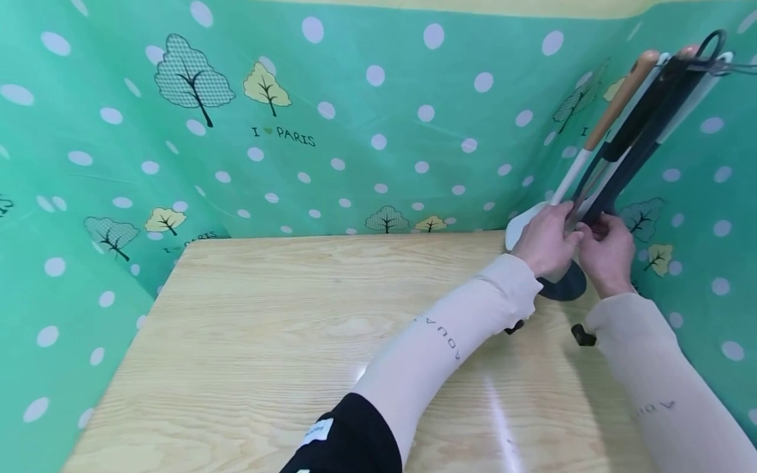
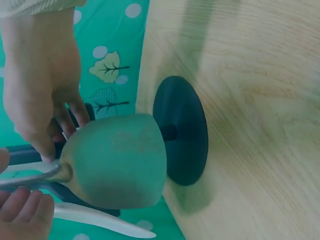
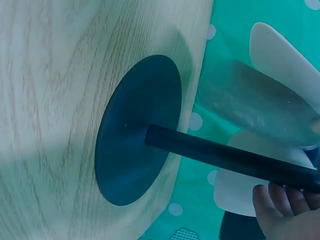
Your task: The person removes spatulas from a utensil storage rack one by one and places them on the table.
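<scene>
A utensil stand with a round black base (image 1: pixel 564 286) and a black pole (image 3: pixel 210 152) stands at the table's far right corner, with several utensils hanging from its top. My left hand (image 1: pixel 545 240) pinches the thin metal shaft of a turner, whose broad metal blade (image 2: pixel 117 160) hangs in front of the pole. Close beside it, my right hand (image 1: pixel 607 253) has its fingers curled at the pole, the fingertips (image 3: pixel 262 200) against it. A white spatula blade (image 1: pixel 522 225) shows left of my left hand. Its handle is wooden (image 1: pixel 621 98).
The light wooden table (image 1: pixel 284 341) stretches left and toward me. A green dotted curtain (image 1: pixel 402 118) closes off the back and both sides, close behind the stand. Black handles (image 1: pixel 650 108) and a wire hook (image 1: pixel 712 43) rise at the upper right.
</scene>
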Demonstrator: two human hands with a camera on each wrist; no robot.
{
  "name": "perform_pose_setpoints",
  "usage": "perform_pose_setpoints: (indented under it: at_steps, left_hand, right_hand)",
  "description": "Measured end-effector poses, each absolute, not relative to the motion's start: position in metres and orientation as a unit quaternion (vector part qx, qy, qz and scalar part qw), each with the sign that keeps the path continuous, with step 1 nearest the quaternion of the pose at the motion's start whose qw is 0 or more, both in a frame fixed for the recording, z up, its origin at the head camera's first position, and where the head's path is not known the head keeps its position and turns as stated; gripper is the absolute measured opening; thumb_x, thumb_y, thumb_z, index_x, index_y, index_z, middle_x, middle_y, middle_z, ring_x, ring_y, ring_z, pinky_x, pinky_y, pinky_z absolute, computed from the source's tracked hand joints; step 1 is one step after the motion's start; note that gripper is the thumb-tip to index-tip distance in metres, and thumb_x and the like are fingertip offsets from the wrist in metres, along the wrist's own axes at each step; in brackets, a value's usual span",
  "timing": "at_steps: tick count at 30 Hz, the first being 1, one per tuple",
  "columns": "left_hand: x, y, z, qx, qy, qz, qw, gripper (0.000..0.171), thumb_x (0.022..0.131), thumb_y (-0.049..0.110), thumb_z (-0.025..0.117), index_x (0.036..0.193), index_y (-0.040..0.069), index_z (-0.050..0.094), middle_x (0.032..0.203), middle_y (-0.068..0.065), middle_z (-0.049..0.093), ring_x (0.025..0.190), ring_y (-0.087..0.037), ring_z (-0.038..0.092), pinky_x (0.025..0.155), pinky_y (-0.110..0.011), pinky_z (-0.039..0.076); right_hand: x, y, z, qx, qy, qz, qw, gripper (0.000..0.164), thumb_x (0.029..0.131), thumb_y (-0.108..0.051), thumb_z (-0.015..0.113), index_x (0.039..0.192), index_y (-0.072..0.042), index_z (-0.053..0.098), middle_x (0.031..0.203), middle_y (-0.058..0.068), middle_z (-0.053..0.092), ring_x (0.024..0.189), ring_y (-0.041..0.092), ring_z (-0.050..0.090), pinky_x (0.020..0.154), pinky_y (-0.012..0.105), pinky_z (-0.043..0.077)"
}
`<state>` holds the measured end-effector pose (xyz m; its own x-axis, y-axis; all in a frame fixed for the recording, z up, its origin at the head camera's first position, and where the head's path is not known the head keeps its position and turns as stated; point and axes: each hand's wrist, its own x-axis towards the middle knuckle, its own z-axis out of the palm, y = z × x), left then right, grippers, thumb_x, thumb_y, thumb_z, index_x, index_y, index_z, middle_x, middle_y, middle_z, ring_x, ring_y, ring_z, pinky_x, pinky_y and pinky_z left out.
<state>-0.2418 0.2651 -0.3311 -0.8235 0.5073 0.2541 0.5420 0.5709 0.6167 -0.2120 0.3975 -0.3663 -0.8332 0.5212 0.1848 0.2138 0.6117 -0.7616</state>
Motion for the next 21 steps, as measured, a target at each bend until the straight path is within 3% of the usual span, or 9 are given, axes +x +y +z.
perform_pose_setpoints:
  at_steps: [9,15,21]
  left_hand:
    - [-0.239,0.269,-0.331,-0.253,-0.88,-0.402,0.027,0.029,0.095,0.031,0.06,0.123,0.029,0.061,0.102,0.016,0.058,0.092,0.004,0.052,0.077,-0.01,0.043]
    - [-0.238,0.27,-0.333,-0.237,-0.878,-0.414,0.039,0.027,0.094,0.03,0.062,0.121,0.029,0.062,0.1,0.015,0.057,0.088,0.003,0.051,0.072,-0.01,0.042]
    - [-0.238,0.274,-0.335,-0.252,-0.873,-0.411,0.07,0.024,0.093,0.028,0.063,0.117,0.027,0.065,0.1,0.015,0.06,0.089,0.003,0.053,0.073,-0.009,0.041]
  right_hand:
    - [-0.22,0.397,-0.373,-0.239,-0.858,0.408,0.202,0.054,0.097,-0.039,0.042,0.138,-0.004,0.044,0.117,0.008,0.052,0.088,0.007,0.05,0.063,0.013,0.044]
    - [-0.22,0.395,-0.376,-0.233,-0.86,0.408,0.199,0.052,0.098,-0.038,0.041,0.139,-0.006,0.043,0.117,0.007,0.051,0.093,0.013,0.051,0.067,0.017,0.046]
    - [-0.218,0.396,-0.376,-0.224,-0.866,0.391,0.215,0.047,0.097,-0.031,0.043,0.135,-0.004,0.047,0.113,0.007,0.053,0.088,0.009,0.049,0.068,0.019,0.043]
